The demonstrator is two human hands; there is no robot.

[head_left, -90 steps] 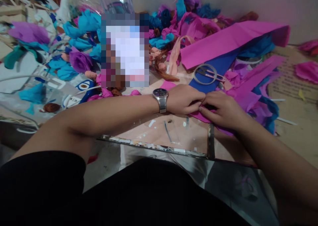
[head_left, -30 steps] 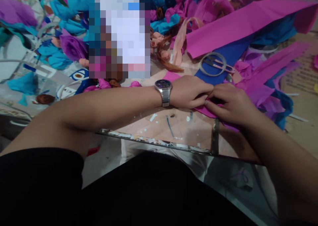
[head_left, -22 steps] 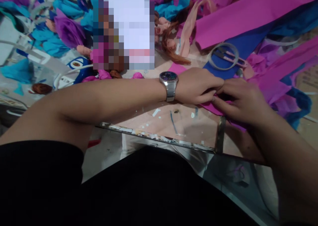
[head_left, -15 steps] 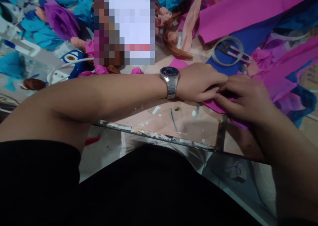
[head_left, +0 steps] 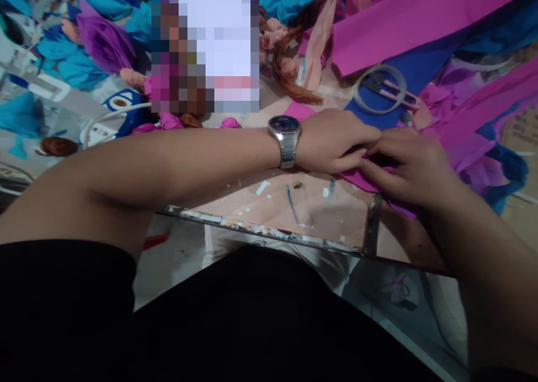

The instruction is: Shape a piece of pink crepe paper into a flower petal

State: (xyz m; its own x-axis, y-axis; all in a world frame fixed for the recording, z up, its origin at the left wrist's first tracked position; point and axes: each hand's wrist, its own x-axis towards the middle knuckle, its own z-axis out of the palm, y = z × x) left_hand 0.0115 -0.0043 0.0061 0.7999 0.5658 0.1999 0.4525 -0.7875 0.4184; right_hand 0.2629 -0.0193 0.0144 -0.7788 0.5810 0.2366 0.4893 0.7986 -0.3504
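My left hand [head_left: 336, 141], with a metal-band watch [head_left: 286, 135] at the wrist, reaches across the table toward the right. Its fingers are closed and meet the fingertips of my right hand [head_left: 409, 166]. Both hands pinch a piece of magenta crepe paper [head_left: 356, 178], which shows below the fingers and is mostly covered by them. Just beyond the hands, a clear ring-shaped roll [head_left: 357, 96] and a cutter with a pale pink handle [head_left: 412, 99] lie on blue crepe paper [head_left: 437, 60].
A wide magenta paper strip [head_left: 390, 32] stretches across the back right. Crumpled turquoise paper [head_left: 75, 63] and a purple paper flower [head_left: 105, 37] are heaped at left, near a blue and white device [head_left: 120, 105] with a cable. Paper scraps dot the table's front edge [head_left: 269, 231]. A pixelated patch covers the top middle.
The whole view has shifted slightly, with things sitting a little further left. Both hands keep nearly the same pose on the magenta crepe paper.
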